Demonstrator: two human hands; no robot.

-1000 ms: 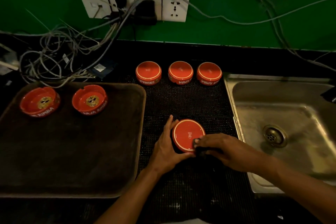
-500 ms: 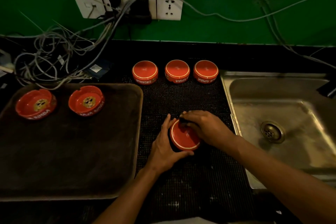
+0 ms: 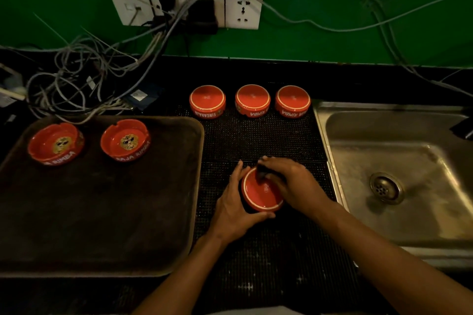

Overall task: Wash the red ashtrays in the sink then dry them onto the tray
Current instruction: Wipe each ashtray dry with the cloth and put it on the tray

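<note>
Hands both on one upside-down round red ashtray point(image 3: 259, 193) sitting on the black mesh mat point(image 3: 256, 135) mid-counter, between the tray and the sink. Left hand point(image 3: 236, 206) cups its left side, fingers and thumb curled round the wall. Right hand point(image 3: 289, 184) pinches a small dark cloth or pad point(image 3: 263, 172), pressing it onto the far part of the upturned base. Three more inverted red ashtrays point(image 3: 252, 101) in a row at the mat's far edge. Two upright red ashtrays point(image 3: 125, 139) at the far edge of the dark rectangular tray point(image 3: 102, 212), on the counter's left. Steel sink point(image 3: 399, 176) on the right.
</note>
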